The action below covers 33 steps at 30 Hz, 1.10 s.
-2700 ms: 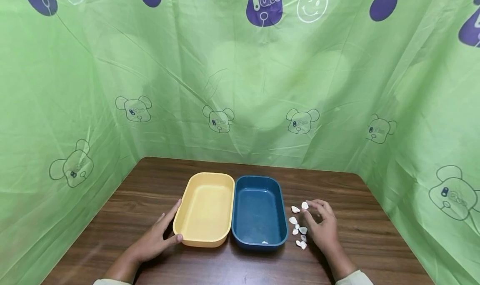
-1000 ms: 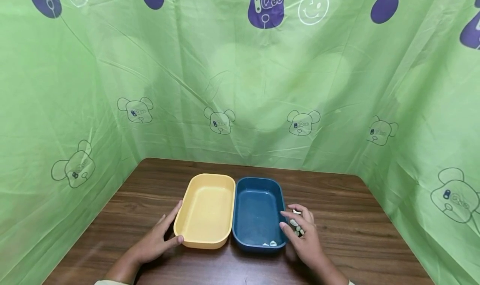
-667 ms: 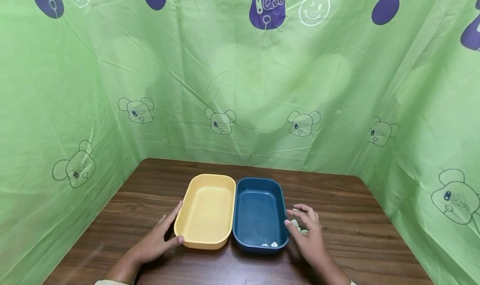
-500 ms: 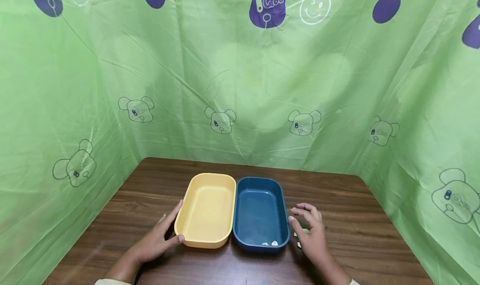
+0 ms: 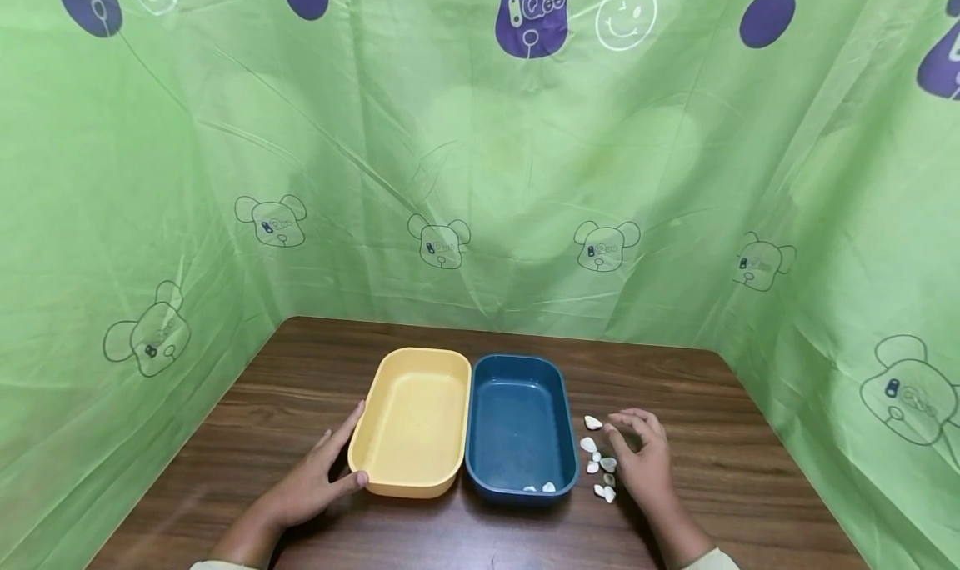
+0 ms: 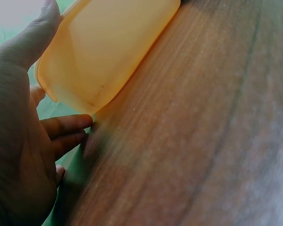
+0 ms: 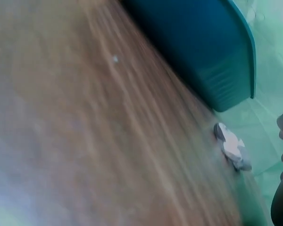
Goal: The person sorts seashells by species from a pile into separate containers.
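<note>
Overall, head view read as a clock face, 12 at the far side. Table [image 5: 675,403]: dark brown wood, grain running mostly side to side, far corners rounded, soft sheen toward 6. Green fabric [image 5: 517,295] hangs behind it at 12 and along both flanks at 9 and 3, creased and shadowed. Print on it: outlined bear heads [image 5: 441,247], a purple lettered figure [image 5: 532,20] just past 12, a white smiley [image 5: 627,17] at 1, a purple oval [image 5: 767,17] near 2.

Blue tray [image 5: 517,428] on the table; yellow tray [image 5: 416,424] at its 9 o'clock, long sides adjacent, seemingly touching. White pieces [image 5: 588,444], pebble- or shell-like: eight visible on the table, scattered at 3 to 4 o'clock of the blue tray, just beside its wall. Two further pieces [image 5: 549,487] lie inside that tray, toward 5 and 6.

Hands: left hand [image 5: 311,478] spread at the yellow tray's 8, thumb touching the near rim corner, fingers extended along the 9 o'clock wall. Right hand [image 5: 647,462] at 3 o'clock of the scatter, fingers loosely bent, thumb tip and index tip slightly apart, near the farthest piece [image 5: 592,422]. Pale cuffs [image 5: 714,559] at both wrists.

Right wrist view: table blurred, pale glare at 8, blue tray at 1, some pieces clumped near 4.
</note>
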Each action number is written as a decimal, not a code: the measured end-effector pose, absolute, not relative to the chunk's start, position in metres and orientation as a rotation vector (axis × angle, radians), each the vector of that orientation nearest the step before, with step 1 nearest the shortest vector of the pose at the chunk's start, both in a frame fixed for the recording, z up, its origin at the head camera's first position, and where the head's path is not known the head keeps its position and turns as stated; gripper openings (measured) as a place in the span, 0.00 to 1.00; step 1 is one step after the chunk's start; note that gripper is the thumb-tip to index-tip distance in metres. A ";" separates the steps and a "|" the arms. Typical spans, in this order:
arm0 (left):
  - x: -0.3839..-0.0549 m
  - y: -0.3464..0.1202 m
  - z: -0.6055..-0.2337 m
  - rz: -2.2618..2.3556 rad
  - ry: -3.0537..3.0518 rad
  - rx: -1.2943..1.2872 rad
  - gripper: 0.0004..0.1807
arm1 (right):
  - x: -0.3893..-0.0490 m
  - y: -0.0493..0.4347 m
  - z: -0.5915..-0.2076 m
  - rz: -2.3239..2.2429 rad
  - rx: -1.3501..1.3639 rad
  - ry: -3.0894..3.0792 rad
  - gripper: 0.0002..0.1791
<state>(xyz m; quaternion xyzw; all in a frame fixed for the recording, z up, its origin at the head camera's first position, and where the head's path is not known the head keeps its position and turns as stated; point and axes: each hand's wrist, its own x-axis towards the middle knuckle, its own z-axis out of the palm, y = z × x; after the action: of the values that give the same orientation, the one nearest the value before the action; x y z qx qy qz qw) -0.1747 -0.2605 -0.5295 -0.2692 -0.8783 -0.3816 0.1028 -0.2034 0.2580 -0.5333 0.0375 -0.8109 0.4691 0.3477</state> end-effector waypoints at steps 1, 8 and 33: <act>-0.175 -0.260 -0.529 -1.126 -2.591 -0.797 0.55 | -0.203 0.259 -0.533 1.223 0.070 -2.119 0.09; -0.173 -0.260 -0.528 -1.130 -2.594 -0.791 0.56 | -0.204 0.262 -0.534 1.233 -0.100 -2.208 0.06; -0.172 -0.259 -0.527 -1.113 -2.609 -0.764 0.55 | -0.223 0.270 -0.532 1.086 -0.216 -2.637 0.17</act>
<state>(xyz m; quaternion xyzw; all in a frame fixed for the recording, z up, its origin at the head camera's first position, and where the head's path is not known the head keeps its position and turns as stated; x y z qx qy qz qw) -0.1724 -0.2589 -0.5273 -0.2587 -0.8835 -0.3770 0.1020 -0.2228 0.2697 -0.5323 -0.0749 -0.9129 0.3758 0.1404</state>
